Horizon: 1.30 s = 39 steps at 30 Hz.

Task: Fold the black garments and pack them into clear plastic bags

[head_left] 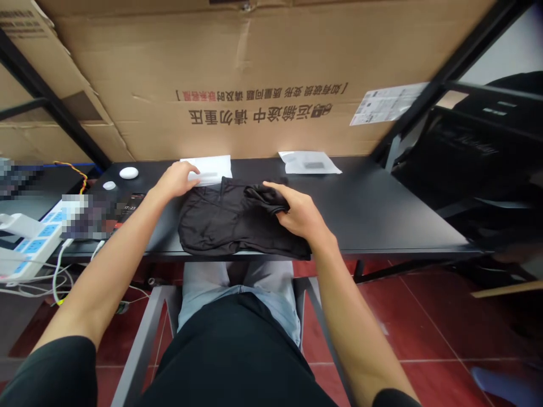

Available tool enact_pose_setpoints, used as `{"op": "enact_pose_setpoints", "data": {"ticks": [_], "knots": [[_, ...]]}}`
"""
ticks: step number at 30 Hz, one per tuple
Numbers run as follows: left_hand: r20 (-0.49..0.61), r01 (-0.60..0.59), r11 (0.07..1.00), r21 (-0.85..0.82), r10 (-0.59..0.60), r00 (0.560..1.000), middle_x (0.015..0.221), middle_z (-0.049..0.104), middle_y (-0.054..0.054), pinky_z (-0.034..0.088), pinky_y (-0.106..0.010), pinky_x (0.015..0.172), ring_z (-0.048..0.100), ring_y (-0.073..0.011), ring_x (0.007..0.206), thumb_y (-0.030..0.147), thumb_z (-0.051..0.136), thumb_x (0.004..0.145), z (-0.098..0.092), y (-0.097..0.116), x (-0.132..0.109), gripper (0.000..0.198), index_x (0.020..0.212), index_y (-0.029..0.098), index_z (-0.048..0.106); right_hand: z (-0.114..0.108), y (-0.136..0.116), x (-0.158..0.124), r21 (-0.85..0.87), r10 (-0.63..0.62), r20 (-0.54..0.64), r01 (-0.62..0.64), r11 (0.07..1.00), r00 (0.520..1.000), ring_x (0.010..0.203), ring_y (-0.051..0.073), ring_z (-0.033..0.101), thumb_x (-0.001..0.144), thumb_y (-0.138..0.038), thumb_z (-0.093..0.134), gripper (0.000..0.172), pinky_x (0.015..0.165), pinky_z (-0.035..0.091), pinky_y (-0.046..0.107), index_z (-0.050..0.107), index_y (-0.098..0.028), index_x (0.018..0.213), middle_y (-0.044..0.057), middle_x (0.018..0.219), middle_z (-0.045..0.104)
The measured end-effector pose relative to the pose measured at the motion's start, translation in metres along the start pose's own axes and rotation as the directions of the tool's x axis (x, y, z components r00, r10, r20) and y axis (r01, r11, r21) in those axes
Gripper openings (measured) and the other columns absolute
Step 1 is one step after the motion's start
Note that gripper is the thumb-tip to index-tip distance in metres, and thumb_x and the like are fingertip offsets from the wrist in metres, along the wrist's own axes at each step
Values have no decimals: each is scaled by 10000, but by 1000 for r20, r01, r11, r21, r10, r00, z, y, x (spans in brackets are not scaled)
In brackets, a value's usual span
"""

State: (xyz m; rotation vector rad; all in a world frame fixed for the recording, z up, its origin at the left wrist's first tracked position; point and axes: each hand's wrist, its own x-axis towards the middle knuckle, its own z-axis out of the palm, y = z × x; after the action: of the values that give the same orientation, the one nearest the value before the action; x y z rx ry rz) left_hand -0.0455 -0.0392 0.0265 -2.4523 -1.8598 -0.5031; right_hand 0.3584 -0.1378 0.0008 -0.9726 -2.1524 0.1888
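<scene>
My right hand [297, 213] pinches a fold of the black garment [220, 226] at the table's [382, 209] near edge; left hand [177, 180] lies flat, unclenched, on its far corner. Bare tabletop to the right; the cardboard box [271, 73] behind reads, upside down, 运输途中 请勿重压.

**Head view: two hands on a folded garment**

Looking down from the head camera, I see a black garment [229, 226] lying crumpled at the near edge of a black table [382, 209]. My right hand [297, 215] pinches a bunched fold of it, lifted slightly off the rest. My left hand [176, 180] rests flat at its far left corner, fingertips touching a white packet [212, 168]. A second, clear packet [309, 162] lies well apart to the right. A printed cardboard box [254, 73] stands behind the table. To the left are two white round pieces [128, 173], a small lit screen [132, 204] and a power strip [29, 244].
</scene>
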Motion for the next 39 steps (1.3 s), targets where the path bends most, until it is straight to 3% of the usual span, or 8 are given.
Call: {"op": "enact_pose_setpoints", "data": {"ticks": [6,10,14,20,24,29,34,39], "knots": [[-26,-7,994,112,10,1000,1305,816,-172,548,-497,1116,737,-374,1250,273,612,1026,-8,12,1,263,1152,209,834,-4,4,-1,-50,55,-24,-56,997,998,1327,350,810,813,-72,620,798,1170,648,493,678,-268,1584,63,1488,814],[-96,-113,980,166,130,987,1289,789,-212,558,-490,1071,741,-392,1252,315,513,1101,-29,55,-26,328,1268,166,752,-13,15,-3,-105,86,-190,-107,989,978,1121,372,860,819,-142,673,671,1001,690,486,735,-230,1481,100,1289,877],[14,-173,972,157,173,985,1116,807,-162,586,-442,957,796,-359,1054,359,494,1135,-32,112,-73,336,1351,180,680,-27,25,-4,-124,121,-463,-199,972,878,909,368,844,942,-351,740,366,837,686,502,791,-187,1265,122,1034,873],[172,-199,976,-86,211,962,1008,853,-75,590,-404,896,814,-308,886,300,506,1124,-2,141,-105,358,1450,239,639,-35,10,1,9,92,-581,-106,994,809,1140,355,823,1049,-477,756,346,1063,667,559,760,-233,1295,155,1217,850],[107,-175,952,-250,207,972,1129,879,-81,585,-391,954,820,-293,973,309,560,1089,0,132,-95,299,1291,242,771,-23,-27,5,157,-22,-477,110,981,879,1285,331,810,1095,-409,719,375,1144,659,549,724,-269,1443,102,1358,831],[82,-230,904,-360,276,958,1027,865,-88,565,-339,868,791,-299,984,202,656,901,-19,130,-89,238,1056,194,837,3,-59,7,307,-359,-77,365,879,930,1485,312,710,1073,-178,664,496,1274,586,556,715,-329,1543,82,1595,741],[41,-246,845,-475,301,953,1026,865,-51,567,-326,892,792,-274,986,193,634,885,-32,128,-91,352,1157,210,856,15,-50,4,198,-371,175,337,921,912,1572,320,634,954,-19,632,817,1294,564,565,579,-323,1710,114,1730,628],[49,-101,965,-243,116,992,1116,874,-99,583,-362,946,801,-308,1063,168,576,987,-34,136,-95,387,1247,241,854,8,-45,3,74,-277,307,267,961,911,1630,304,577,869,36,614,962,1327,529,525,510,-316,1758,107,1800,549]]}}
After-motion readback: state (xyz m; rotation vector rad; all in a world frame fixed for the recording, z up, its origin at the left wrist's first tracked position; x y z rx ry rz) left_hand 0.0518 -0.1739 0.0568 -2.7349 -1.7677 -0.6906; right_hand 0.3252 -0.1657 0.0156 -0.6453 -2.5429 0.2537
